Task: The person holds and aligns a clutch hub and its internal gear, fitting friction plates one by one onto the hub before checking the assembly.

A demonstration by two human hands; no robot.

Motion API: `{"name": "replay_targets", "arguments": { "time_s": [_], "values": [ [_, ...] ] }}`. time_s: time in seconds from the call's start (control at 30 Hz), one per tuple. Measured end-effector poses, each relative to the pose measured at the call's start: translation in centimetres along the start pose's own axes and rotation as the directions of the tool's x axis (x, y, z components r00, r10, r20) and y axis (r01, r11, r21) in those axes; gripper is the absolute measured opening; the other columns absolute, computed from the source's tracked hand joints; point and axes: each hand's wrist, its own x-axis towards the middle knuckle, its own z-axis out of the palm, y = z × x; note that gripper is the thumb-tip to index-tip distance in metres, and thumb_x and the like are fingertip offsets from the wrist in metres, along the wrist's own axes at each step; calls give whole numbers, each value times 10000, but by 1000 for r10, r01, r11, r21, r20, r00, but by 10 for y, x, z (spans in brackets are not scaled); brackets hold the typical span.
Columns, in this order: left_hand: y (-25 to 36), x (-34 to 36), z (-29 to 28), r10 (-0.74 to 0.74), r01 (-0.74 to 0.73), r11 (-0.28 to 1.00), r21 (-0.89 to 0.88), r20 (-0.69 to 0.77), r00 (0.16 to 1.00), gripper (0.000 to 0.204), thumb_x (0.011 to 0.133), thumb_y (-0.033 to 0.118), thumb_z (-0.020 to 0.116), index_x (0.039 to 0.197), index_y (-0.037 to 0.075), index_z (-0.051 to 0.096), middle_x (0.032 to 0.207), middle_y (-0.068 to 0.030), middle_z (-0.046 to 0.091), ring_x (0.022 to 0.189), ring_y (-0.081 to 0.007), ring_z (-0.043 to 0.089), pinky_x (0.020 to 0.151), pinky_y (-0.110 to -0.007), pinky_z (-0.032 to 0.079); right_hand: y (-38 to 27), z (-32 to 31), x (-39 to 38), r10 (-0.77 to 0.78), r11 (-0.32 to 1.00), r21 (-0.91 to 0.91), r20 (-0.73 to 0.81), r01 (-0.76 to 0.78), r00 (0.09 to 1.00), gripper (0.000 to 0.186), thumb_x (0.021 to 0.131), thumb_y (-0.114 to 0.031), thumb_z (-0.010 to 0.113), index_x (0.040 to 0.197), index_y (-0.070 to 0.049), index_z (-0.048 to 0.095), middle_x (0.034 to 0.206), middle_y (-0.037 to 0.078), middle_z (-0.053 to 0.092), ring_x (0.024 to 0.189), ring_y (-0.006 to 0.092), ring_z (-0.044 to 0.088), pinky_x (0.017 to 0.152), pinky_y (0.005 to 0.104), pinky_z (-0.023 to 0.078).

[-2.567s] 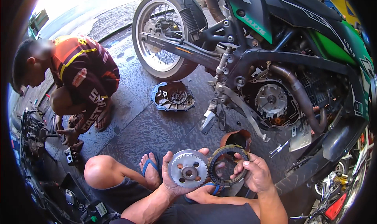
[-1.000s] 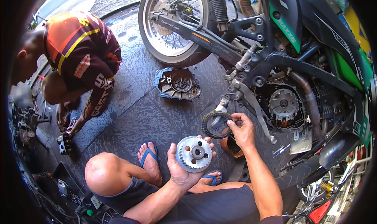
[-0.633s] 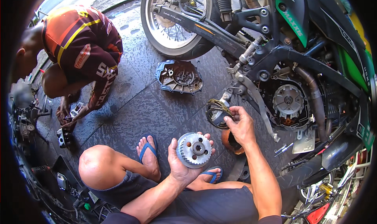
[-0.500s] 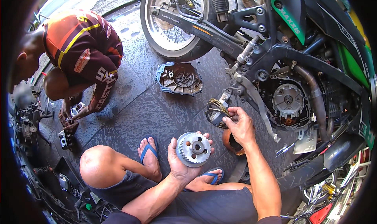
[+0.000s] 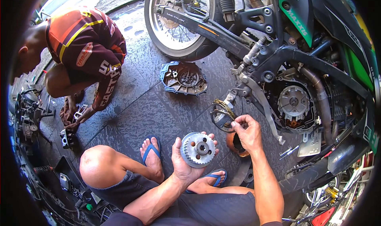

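My left hand (image 5: 186,166) cradles a silver toothed clutch hub (image 5: 197,152) palm up, its splined centre and round holes facing the camera. My right hand (image 5: 249,133) pinches several thin clutch rings (image 5: 220,119) between thumb and fingers; they hang tilted and fanned, in front of the footpeg area of the motorcycle. Below those rings, a copper-coloured round container (image 5: 237,146) rests on the floor, partly hidden by my hand. To the right, the open engine case (image 5: 294,103) shows a silver clutch basket. A removed blue-edged cover (image 5: 183,78) lies inside up on the floor.
The green and black motorcycle (image 5: 317,27) fills the top and right, its rear wheel (image 5: 176,47) at top centre. A person (image 5: 85,47) crouches at left, hands on metal parts. My sandalled feet (image 5: 152,154) are on the tiles (image 5: 131,127). More motorbike parts (image 5: 31,123) line the left edge.
My right hand has moved the rings up and away from the hub, tilting and fanning them. The hub in my left hand is lower, its centre boss facing up. The other person has bent lower.
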Motion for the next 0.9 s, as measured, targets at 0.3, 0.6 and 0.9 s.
{"name": "replay_targets", "arguments": {
  "time_s": [0.3,0.6,0.9],
  "values": [
    [11,-2,-2,-67,68,997,-43,34,997,870,938,729,482,1493,60,482,1509,-199,522,1384,-385,516,1152,-565,424,-73,-7,-79,-525,821,-271,-12,503,851,192,838,-148,823,923,-54,679,860,52,649,698,165,609,608,328,493],
    [6,-1,10,-222,236,971,-37,227,948,959,905,764,504,1547,60,391,1562,-213,430,1420,-417,465,1186,-606,388,-77,18,-128,-658,625,-283,310,727,686,299,689,-77,859,951,-89,716,926,44,642,766,226,627,637,363,513],
    [10,0,8,-272,285,958,-18,249,929,1008,902,785,496,1581,53,360,1600,-234,392,1446,-439,439,1204,-620,350,-74,-8,-114,-576,779,-170,185,603,796,296,763,-163,851,992,-56,696,992,114,645,842,275,644,730,397,556]
  ]
}}
